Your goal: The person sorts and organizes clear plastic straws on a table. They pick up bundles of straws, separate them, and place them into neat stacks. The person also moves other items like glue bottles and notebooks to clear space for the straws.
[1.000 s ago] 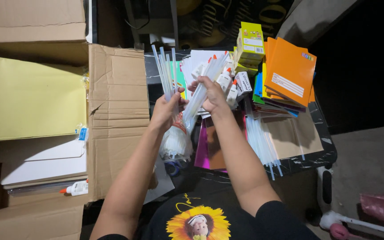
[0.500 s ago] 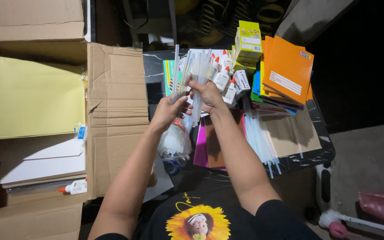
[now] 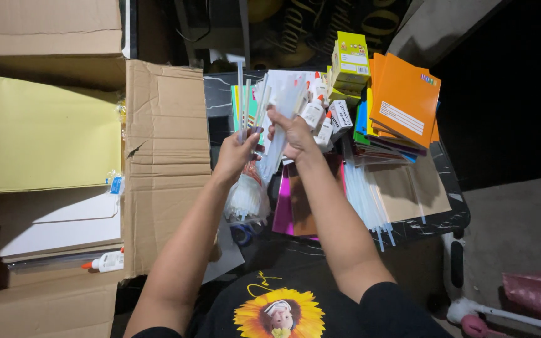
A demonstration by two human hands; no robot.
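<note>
Both hands remain raised above the worktop. Left hand now grips a few clear sticks upright, separated from the bundle clasped in the right hand.

Orange notebooks, yellow-green box, brown cardboard, translucent white sticks.

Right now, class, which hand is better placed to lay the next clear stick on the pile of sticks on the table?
Probably the right hand: it holds a bunch of clear sticks and is nearer the pile of sticks at the table's right. The left hand pinches a few sticks farther away.
</note>
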